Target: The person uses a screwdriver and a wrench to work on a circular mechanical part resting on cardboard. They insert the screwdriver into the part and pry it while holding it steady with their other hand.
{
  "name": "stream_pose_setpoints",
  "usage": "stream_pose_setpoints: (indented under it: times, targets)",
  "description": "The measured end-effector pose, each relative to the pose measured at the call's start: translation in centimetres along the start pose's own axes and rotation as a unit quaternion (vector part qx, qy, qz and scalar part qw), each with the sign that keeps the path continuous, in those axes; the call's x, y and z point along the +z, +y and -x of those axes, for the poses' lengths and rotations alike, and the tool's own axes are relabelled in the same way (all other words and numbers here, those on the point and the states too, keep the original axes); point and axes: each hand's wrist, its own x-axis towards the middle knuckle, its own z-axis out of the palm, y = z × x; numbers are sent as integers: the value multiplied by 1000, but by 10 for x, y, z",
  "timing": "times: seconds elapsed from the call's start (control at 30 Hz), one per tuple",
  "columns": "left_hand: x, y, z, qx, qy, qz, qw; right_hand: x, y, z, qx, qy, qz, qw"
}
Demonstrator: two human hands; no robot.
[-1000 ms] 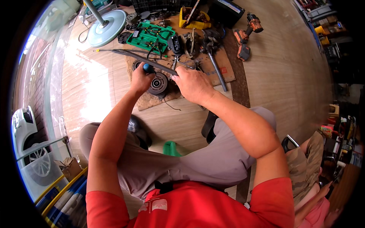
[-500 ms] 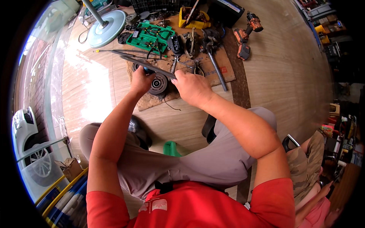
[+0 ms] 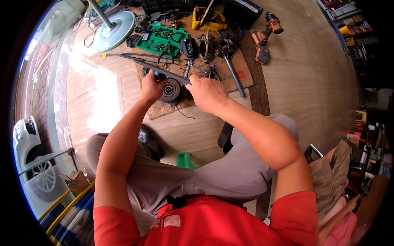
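Observation:
A long, dark, flat bar slants from my right hand toward the upper left. My right hand is closed round its near end. My left hand is closed just under the bar's middle, on a small blue thing that peeks out beside the thumb; the rest of it is hidden. Just below the bar lies a round, grooved pulley on a flattened cardboard sheet. A second round part shows partly behind my left hand.
An open green tool case lies beyond my hands. Pliers, a grey tube, a yellow container and dark metal parts surround it. An orange-black cordless drill lies right. A pale round stand base stands far left. Someone in camouflage shorts sits right.
The bar has slid slightly toward the right and nearer to me, over the blue thing. Both hands stay in nearly the same place.

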Motion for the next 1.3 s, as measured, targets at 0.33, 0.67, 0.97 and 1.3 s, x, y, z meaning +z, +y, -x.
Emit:
stream_pose_setpoints:
  times: [0.33, 0.67, 0.97, 1.3]
  targets:
    - [-3, 16, 3, -15, -15, -22, 1000, -10, -1, 2, 0, -5, -3, 1000]
    - [0, 13, 2, 9, -28, -31, 999, -12, -5, 3, 5, -1, -5, 1000]
    - [2, 16, 4, 18, -35, -35, 999, -3, 1, 4, -1, 4, -7, 1000]
    - [7, -10, 3, 37, -25, 16, 999, 4, 4, 5, -16, 12, -10, 1000]
